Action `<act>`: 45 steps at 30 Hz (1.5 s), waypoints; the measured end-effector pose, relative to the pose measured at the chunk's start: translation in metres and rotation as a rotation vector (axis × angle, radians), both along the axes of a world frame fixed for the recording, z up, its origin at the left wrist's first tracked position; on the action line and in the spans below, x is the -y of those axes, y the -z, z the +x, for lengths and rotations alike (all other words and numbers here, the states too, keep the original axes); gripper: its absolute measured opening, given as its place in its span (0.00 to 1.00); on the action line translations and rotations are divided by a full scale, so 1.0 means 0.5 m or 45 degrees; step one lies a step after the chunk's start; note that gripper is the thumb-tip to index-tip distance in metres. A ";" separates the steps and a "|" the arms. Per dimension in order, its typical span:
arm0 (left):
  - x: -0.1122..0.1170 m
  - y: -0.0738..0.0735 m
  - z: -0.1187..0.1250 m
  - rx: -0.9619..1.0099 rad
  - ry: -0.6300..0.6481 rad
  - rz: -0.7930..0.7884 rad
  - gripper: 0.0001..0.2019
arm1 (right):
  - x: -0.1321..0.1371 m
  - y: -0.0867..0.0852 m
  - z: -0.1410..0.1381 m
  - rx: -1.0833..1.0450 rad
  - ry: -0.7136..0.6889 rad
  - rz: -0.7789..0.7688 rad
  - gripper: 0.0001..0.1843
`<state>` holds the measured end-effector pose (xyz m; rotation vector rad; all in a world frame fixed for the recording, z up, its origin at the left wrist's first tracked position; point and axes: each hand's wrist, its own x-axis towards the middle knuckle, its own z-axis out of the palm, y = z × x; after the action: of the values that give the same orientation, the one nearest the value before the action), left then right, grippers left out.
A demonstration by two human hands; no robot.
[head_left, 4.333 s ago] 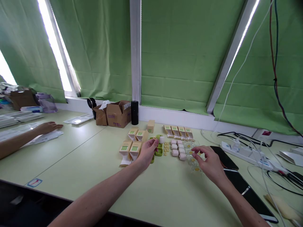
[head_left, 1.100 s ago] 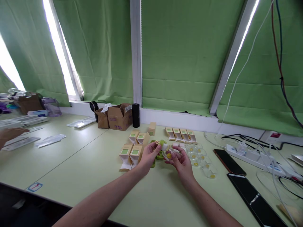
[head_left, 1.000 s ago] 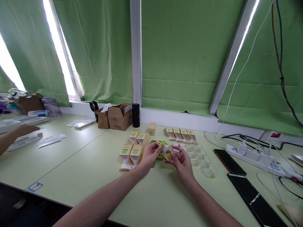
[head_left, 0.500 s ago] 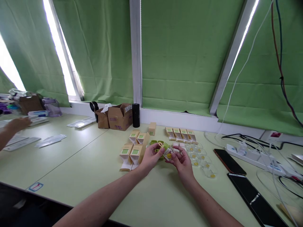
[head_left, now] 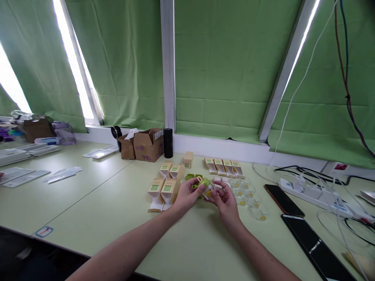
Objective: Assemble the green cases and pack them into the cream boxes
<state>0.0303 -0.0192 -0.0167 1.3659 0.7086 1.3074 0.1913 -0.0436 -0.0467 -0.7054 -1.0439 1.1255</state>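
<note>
My left hand (head_left: 186, 195) is closed on a small green case (head_left: 204, 182) with a pale yellow loop. My right hand (head_left: 225, 199) pinches a clear plastic piece with a yellow dot (head_left: 208, 193), held against the green case. Fingers hide part of both. Behind my hands, more green cases (head_left: 190, 176) lie on the table, partly covered. To the right are several clear plastic pieces with yellow dots (head_left: 241, 202). Left of my hands stand several small cardboard boxes (head_left: 167, 189) with green squares and open flaps.
A row of similar boxes (head_left: 223, 167) and a single closed box (head_left: 188, 159) stand further back. Two phones (head_left: 284, 200) and a power strip (head_left: 316, 196) with cables lie right. Cardboard cartons (head_left: 149, 145), a black cylinder (head_left: 168, 143) and flat white packs (head_left: 27, 178) are to the left.
The other person's hand at the far left has withdrawn almost out of view. My hands stay in place, with the green case turned slightly in my fingers.
</note>
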 end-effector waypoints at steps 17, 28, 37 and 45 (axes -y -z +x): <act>0.002 0.002 -0.004 -0.166 -0.067 0.090 0.27 | 0.015 -0.011 0.004 0.135 -0.095 0.138 0.32; -0.002 0.009 -0.010 -0.363 -0.187 0.224 0.23 | 0.023 -0.009 0.008 0.332 -0.078 0.174 0.30; -0.005 0.014 -0.012 -0.457 -0.186 0.261 0.29 | 0.020 0.002 0.005 0.324 -0.115 0.186 0.28; -0.006 0.017 -0.013 -0.477 -0.183 0.258 0.32 | 0.017 0.008 0.004 0.307 -0.116 0.192 0.29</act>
<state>0.0239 -0.0162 -0.0249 1.7791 0.9615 1.2739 0.1934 -0.0520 -0.0506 -0.6897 -1.3626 1.0433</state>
